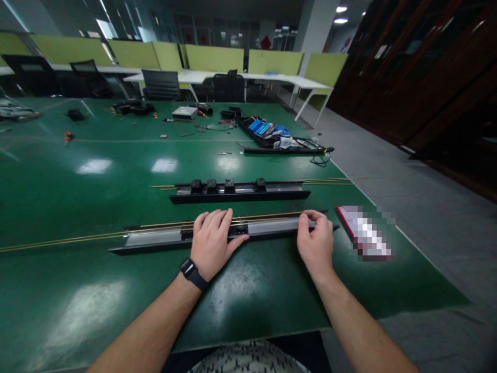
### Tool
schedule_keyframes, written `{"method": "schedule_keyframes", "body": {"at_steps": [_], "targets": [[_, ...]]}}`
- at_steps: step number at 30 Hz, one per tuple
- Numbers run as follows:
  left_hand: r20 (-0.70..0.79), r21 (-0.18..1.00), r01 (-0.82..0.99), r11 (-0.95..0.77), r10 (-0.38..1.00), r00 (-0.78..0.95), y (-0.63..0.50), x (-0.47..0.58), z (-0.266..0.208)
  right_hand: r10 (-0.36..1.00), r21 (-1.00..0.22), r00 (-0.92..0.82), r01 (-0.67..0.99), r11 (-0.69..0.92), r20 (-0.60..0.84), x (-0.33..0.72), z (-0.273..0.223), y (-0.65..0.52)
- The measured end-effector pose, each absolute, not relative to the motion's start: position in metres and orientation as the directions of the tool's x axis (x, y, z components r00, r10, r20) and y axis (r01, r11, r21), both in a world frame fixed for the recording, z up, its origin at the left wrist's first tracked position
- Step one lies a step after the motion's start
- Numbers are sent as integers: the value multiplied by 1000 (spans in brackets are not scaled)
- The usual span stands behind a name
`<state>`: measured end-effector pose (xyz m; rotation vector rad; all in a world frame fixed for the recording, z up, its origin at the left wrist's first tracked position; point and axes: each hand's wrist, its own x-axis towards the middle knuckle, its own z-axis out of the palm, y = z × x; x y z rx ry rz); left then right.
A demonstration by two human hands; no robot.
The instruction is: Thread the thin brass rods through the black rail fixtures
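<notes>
Several thin brass-coloured rods (155,230) along near black channel (274,227), past its left end. Press lightly with left hand (212,235), spread over rods mid-channel; right hand (316,238) in narrow pinch on rods near channel's right end. Guide straight, parallel to channel; avoid bending.

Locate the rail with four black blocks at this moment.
The far rail with four black blocks lies mid-picture in the head view, on the green table, just beyond the nearer rail that the left hand rests on.
</notes>
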<state>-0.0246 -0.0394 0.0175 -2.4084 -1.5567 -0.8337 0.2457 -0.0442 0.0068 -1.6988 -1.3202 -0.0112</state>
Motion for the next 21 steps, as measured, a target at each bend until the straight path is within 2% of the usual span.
{"method": "schedule_keyframes", "body": {"at_steps": [3,6,14,21], "targets": [[528,168,877,-450,792,306,-40,-25,18,674,-648,493,761,-27,550,255,3,-41],[519,175,877,-447,799,304,-40,-25,18,698,-654,495,755,-51,517,261,2,-38],[512,160,876,-455,797,320,-40,-25,20,820,-584,190,786,203,540,228,9,-48],[511,168,879,-447,802,310,-41,-23,19,834,-557,116,792,249,539,210,5,-50]]}}
